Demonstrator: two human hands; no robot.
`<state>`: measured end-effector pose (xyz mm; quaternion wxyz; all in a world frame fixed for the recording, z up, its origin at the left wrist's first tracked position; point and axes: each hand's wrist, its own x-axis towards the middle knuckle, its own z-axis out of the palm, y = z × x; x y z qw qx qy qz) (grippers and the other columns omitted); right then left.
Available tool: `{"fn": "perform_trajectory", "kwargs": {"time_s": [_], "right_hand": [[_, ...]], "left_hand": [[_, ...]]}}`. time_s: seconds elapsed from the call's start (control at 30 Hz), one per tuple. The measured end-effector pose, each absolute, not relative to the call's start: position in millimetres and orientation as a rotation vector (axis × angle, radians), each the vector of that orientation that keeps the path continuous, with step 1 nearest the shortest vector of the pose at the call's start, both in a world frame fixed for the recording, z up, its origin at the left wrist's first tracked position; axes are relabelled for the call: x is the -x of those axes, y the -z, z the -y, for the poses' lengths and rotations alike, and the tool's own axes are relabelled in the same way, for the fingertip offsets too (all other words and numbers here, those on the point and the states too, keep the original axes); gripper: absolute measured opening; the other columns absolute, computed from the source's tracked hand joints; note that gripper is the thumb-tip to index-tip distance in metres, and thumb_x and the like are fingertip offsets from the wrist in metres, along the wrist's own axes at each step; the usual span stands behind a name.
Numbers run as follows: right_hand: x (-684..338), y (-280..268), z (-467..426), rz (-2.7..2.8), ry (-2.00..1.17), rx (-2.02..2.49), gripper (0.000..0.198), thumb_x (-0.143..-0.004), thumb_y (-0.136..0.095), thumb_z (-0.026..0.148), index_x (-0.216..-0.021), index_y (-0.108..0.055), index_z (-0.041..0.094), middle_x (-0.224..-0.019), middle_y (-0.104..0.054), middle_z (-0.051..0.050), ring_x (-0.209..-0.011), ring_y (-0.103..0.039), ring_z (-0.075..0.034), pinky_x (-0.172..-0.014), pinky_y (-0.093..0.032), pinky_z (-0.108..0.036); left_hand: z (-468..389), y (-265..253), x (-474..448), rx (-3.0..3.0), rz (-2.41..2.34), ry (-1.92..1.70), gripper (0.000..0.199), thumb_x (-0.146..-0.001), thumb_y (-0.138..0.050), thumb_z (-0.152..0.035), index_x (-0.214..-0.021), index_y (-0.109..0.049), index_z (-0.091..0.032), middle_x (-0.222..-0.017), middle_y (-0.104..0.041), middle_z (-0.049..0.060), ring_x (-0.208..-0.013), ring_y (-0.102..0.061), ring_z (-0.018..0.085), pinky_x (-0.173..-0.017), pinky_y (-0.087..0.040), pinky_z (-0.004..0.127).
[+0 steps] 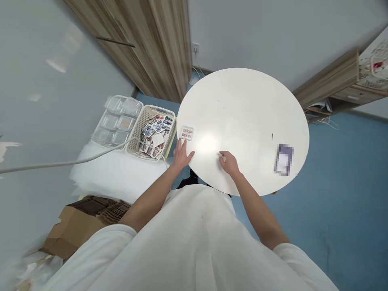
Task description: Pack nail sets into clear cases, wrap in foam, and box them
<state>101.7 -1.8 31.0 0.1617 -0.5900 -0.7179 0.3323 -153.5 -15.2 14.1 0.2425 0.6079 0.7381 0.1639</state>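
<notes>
On the left edge of the white round table [242,105] lies a small clear case [187,133] with two rows of small reddish pieces, which look like press-on nails. My left hand [181,155] rests just below it, fingers spread and fingertips at or very near its lower edge. Farther right, my right hand [229,162] is low over the tabletop, thumb and index finger drawn together. Something thin and see-through may be at those fingertips, but it is too faint against the white surface to name.
Left of the table, a white basket [131,147] holds many small nail cards and packs. Beside it, another basket [120,96] has stacked clear plastic boxes [118,121]. A pale cable [91,158] crosses in front. A blurred-out dark object [284,159] lies on the table's right. A cardboard box [75,226] stands lower left.
</notes>
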Motion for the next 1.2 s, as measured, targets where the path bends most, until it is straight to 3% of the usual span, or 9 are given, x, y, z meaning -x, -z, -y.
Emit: {"fn": "perform_trajectory", "kwargs": {"time_s": [0.2,0.43,0.6,0.9,1.2], "right_hand": [[-19,-34,-34,1.605,-1.453,1.708,0.039,-0.074,-0.05,0.024,-0.112,-0.055,0.022,-0.119,-0.057,-0.006,-0.104,-0.056,-0.019,-0.09,-0.045,-0.038],[33,-37,-53,1.224,-1.794,1.616,0.073,-0.065,-0.051,0.013,-0.135,-0.032,0.024,-0.143,-0.033,-0.005,-0.13,-0.032,-0.022,-0.1,-0.037,-0.039],[52,-31,-53,1.161,-1.805,1.551,0.076,-0.062,-0.047,0.009,-0.136,-0.032,0.019,-0.141,-0.037,-0.005,-0.13,-0.032,-0.019,-0.102,-0.036,-0.035],[4,-33,-38,1.266,-1.749,1.498,0.073,-0.062,-0.05,0.009,-0.133,-0.037,0.019,-0.137,-0.042,-0.005,-0.128,-0.035,-0.02,-0.107,-0.028,-0.037],[-104,-40,10,1.328,-1.494,1.638,0.07,-0.066,-0.048,0.01,-0.134,-0.037,0.024,-0.14,-0.038,-0.004,-0.123,-0.043,-0.019,-0.104,-0.035,-0.041]], "left_hand": [[-20,-18,188,-1.317,-1.979,-0.781,0.063,-0.081,-0.05,-0.042,-0.135,-0.033,-0.015,-0.141,-0.033,0.014,-0.132,-0.028,0.027,-0.109,-0.024,0.04],[-46,-22,191,-1.16,-1.889,-0.71,0.052,-0.082,-0.049,-0.035,-0.129,-0.043,-0.013,-0.134,-0.044,0.015,-0.124,-0.041,0.027,-0.102,-0.033,0.039],[-47,-15,191,-1.143,-1.916,-0.712,0.043,-0.079,-0.052,-0.027,-0.12,-0.053,-0.015,-0.125,-0.053,0.012,-0.115,-0.049,0.025,-0.097,-0.038,0.036],[-36,-17,156,-1.143,-1.775,-0.847,0.038,-0.079,-0.051,-0.025,-0.116,-0.057,-0.016,-0.121,-0.057,0.009,-0.104,-0.056,0.02,-0.093,-0.044,0.033],[-9,-35,64,-1.35,-1.577,-0.776,0.036,-0.08,-0.05,-0.026,-0.113,-0.059,-0.016,-0.117,-0.059,0.008,-0.101,-0.058,0.018,-0.09,-0.047,0.032]]}}
